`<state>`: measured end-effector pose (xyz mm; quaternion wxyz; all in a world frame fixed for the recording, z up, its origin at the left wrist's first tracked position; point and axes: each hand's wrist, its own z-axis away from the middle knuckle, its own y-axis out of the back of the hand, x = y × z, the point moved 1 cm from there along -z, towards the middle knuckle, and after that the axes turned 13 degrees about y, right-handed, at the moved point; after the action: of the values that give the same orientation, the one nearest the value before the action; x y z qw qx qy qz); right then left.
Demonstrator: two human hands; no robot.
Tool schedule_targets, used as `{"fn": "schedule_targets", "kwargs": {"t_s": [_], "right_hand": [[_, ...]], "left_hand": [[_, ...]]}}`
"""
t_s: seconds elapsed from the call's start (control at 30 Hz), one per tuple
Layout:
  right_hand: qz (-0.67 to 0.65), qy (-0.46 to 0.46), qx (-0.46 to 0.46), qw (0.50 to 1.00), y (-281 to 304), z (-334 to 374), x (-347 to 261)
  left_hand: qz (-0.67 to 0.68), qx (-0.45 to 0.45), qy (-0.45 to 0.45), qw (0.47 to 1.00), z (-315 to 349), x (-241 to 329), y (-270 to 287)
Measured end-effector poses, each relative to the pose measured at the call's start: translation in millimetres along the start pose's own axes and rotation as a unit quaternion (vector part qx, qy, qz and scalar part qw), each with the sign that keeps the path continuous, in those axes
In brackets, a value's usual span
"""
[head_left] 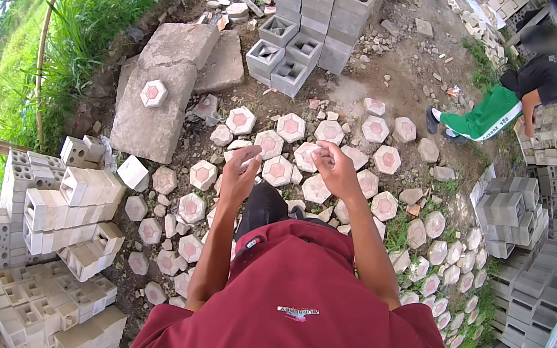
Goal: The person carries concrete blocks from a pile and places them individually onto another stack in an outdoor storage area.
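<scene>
Both my forearms reach forward over ground set with hexagonal paving stones. My left hand (240,171) is raised with its fingers apart and loosely bent, holding nothing. Across from it, my right hand (337,171) is also empty, its fingers curved and the thumb apart. Between the two hands lie pale hexagonal pavers with pink centres, among them one paver (277,170) and another paver (269,144) just beyond it. A further paver (306,156) lies close to my right fingertips. Whether either hand touches a stone cannot be made out; both look held above them.
Grey hollow blocks (304,42) are stacked ahead. A cracked concrete slab (163,79) bears a single paver (154,94). Block stacks stand at left (76,195) and right (511,214). A person in green trousers (481,111) bends at the far right. Loose stones and rubble lie around.
</scene>
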<state>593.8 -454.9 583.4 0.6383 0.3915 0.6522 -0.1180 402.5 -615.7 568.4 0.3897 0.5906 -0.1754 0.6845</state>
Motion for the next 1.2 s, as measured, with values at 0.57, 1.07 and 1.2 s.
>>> {"fn": "schedule_targets", "kwargs": {"t_s": [0.57,1.07,1.2], "right_hand": [[-0.042,-0.045,0.179,0.982,28.4,-311.8,128.4],[-0.114,-0.095,0.252,0.956,90.0,-475.7,173.6],[-0.126,-0.125,0.226,0.958,135.9,-518.7,210.7]], "left_hand": [[-0.015,-0.11,-0.017,0.994,-397.5,60.9,-13.3],[0.005,-0.241,0.013,0.97,-606.6,115.0,-82.1],[0.047,-0.242,0.114,0.962,-624.0,111.2,-120.9]]}}
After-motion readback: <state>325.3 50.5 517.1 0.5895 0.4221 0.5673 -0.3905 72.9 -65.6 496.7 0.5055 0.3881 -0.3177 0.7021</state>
